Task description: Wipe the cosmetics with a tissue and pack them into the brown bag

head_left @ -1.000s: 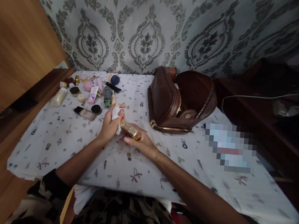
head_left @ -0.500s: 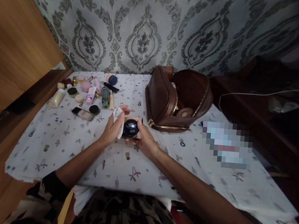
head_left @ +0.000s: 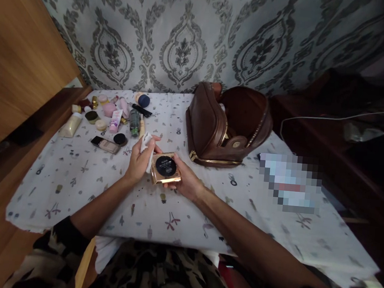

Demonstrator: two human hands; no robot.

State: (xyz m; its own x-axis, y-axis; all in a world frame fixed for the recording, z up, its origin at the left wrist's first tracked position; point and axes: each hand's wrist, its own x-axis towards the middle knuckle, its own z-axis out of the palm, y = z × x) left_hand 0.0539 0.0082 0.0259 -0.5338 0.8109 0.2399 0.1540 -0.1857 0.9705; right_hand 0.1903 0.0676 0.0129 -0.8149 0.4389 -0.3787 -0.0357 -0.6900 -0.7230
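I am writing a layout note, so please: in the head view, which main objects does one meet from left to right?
Pale cream squeeze tube, rectangular beige bottle with black cap, cylindrical dark-green bottle with green cap, flat square golden case with round black label, open brown leather bag.

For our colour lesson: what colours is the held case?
The case is gold with a black circle, clearest in the head view.

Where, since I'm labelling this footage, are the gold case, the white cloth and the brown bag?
Gold case (head_left: 166,166), head view: its round black disc.
White cloth (head_left: 146,140), head view: its upper part.
Brown bag (head_left: 207,126), head view: its outer panel.
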